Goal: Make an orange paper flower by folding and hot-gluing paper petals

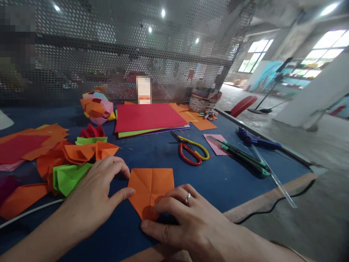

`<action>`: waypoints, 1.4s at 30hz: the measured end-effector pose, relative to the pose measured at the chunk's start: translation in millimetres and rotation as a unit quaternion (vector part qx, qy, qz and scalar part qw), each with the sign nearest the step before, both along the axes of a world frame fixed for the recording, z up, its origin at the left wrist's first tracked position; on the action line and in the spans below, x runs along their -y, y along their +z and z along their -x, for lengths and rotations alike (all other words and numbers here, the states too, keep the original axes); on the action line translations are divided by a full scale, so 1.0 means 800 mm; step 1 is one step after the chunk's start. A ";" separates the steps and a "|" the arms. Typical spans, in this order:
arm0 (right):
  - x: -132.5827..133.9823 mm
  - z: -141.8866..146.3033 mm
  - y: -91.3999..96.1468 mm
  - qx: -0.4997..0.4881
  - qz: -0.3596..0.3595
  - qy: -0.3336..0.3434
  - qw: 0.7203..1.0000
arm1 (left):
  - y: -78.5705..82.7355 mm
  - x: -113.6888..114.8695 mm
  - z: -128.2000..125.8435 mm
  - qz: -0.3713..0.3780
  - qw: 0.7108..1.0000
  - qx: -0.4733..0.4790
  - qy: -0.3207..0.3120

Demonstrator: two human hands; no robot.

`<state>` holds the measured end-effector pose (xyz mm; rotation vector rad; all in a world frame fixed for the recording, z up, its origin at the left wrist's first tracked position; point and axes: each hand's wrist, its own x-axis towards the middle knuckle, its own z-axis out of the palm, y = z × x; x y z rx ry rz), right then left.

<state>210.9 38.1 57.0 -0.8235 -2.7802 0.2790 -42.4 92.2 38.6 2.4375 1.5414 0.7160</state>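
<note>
A creased orange paper sheet (151,182) lies on the blue tabletop before me, its lower corners folded in. My right hand (182,211), with a ring on one finger, grips its lower edge between thumb and fingers. At the paper's left edge is my left hand (106,185); the thumb tip touches the sheet, and thumb and index finger are spread apart. Folded orange paper pieces (79,153) and a folded green piece (69,178) sit just beyond and left of my left hand. The right fingertips hide part of the paper's lower side.
Scissors (193,151), a green box cutter (245,156) and a blue glue gun (257,140) with a clear glue stick (280,187) lie to the right. Stacked coloured sheets (149,118), a paper ball (98,107) and a basket (204,100) stand before a perforated metal screen (109,47).
</note>
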 end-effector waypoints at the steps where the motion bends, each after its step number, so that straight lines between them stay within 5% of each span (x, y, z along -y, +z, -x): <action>1: 0.000 0.000 0.000 0.000 0.001 -0.001 1.000 | 0.000 0.000 0.001 -0.002 1.000 -0.001 0.000; 10: -0.001 0.000 -0.001 -0.016 0.006 0.007 1.000 | 0.002 0.000 0.011 -0.035 0.999 0.002 -0.005; 18: -0.002 -0.003 -0.006 -0.019 0.006 0.008 1.000 | 0.009 0.023 -0.015 0.003 0.995 0.008 -0.103; 35: -0.003 -0.003 -0.004 0.000 0.014 0.009 1.000 | 0.012 0.008 -0.004 0.109 0.990 0.058 -0.063; 42: -0.002 0.000 -0.003 -0.007 0.018 0.005 1.000 | 0.006 0.003 -0.001 0.092 0.991 0.070 -0.066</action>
